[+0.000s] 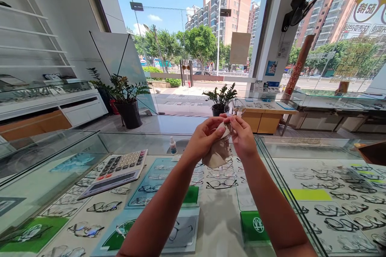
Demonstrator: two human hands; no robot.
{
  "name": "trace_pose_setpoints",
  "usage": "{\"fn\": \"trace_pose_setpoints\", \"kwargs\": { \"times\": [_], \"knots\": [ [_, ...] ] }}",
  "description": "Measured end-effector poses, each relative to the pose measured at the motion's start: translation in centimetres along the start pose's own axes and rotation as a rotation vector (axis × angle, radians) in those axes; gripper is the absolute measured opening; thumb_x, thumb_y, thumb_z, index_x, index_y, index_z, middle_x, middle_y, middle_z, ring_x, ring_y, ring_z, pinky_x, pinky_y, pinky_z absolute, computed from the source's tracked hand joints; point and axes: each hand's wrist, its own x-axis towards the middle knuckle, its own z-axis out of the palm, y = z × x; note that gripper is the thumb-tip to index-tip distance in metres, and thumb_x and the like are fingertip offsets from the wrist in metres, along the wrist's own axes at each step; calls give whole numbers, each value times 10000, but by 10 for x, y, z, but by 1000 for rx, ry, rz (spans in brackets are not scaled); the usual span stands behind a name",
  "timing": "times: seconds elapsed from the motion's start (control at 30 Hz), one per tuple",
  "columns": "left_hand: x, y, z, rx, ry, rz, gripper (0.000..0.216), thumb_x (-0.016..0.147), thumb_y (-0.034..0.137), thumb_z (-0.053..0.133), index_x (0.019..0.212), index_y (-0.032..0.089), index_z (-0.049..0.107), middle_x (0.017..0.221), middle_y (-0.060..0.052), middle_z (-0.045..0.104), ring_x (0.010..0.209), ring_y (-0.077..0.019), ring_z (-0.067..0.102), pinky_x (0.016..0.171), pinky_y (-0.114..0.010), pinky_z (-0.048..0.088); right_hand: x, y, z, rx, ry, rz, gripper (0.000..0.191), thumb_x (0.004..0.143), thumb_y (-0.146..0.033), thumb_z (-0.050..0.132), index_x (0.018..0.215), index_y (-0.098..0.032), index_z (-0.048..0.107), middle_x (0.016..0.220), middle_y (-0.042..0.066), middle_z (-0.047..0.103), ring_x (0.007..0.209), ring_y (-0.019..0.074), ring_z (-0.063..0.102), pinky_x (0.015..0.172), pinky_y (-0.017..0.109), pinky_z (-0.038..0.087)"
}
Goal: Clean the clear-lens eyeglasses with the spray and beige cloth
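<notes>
Both my hands are raised together above a glass display counter [220, 225]. My left hand [202, 139] pinches a beige cleaning cloth [217, 153] that hangs down below the fingers. My right hand [243, 138] is closed on a small clear lens or pair of glasses [228, 128], mostly hidden by the cloth and fingers. The two hands touch at the fingertips, with the cloth wrapped round the piece between them.
A calculator [116, 172] lies on the counter at the left. A small bottle [173, 145] stands at the counter's far edge. Several spectacle frames [221, 184] lie under the glass. Potted plants [128, 98] stand on the floor before the shop window. A wall fan [301, 6] hangs at the upper right.
</notes>
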Motion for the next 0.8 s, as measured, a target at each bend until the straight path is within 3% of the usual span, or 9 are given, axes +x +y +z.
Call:
{"fn": "trace_pose_setpoints", "kwargs": {
  "times": [0.1,0.17,0.27,0.4,0.63,0.8],
  "knots": [
    [-1,2,1,-41,-10,-86,445,831,403,896,1173,187,710,1029,-59,762,919,-160,703,806,-258,547,0,1,-1,30,5,0,218,906,-495,760,832,-295,803,1160,48,799,1230,261,666,991,367,533],
    [-2,3,-2,-61,-28,-177,448,807,445,911,1080,165,693,866,-21,728,738,-118,654,686,-227,500,0,1,-2,49,4,15,212,908,-483,767,829,-290,806,1189,45,797,1165,243,679,906,336,542],
    [-1,4,-8,-27,-59,-248,439,798,477,912,896,139,650,754,11,659,635,-79,576,604,-198,426,0,1,-3,67,-4,30,211,911,-468,775,811,-284,798,1182,35,798,977,195,682,794,302,528],
    [0,2,-13,-44,-58,-261,443,798,452,916,847,146,600,756,17,642,641,-76,573,607,-191,421,0,0,-4,94,-3,-4,222,917,-478,766,804,-287,779,1083,31,801,934,184,673,827,306,534],
    [-2,0,-10,-67,-184,-295,479,818,482,896,1073,127,701,939,-64,730,810,-157,679,786,-274,531,2,4,-3,116,-43,4,267,888,-512,799,803,-261,765,984,48,805,1110,232,705,970,349,549],
    [-3,-4,-7,1,-160,-238,430,799,447,912,1011,112,742,889,-47,704,778,-142,634,750,-253,503,2,5,-1,169,-46,6,248,889,-482,815,797,-256,774,956,39,799,1099,225,704,1015,357,541]
  ]
}}
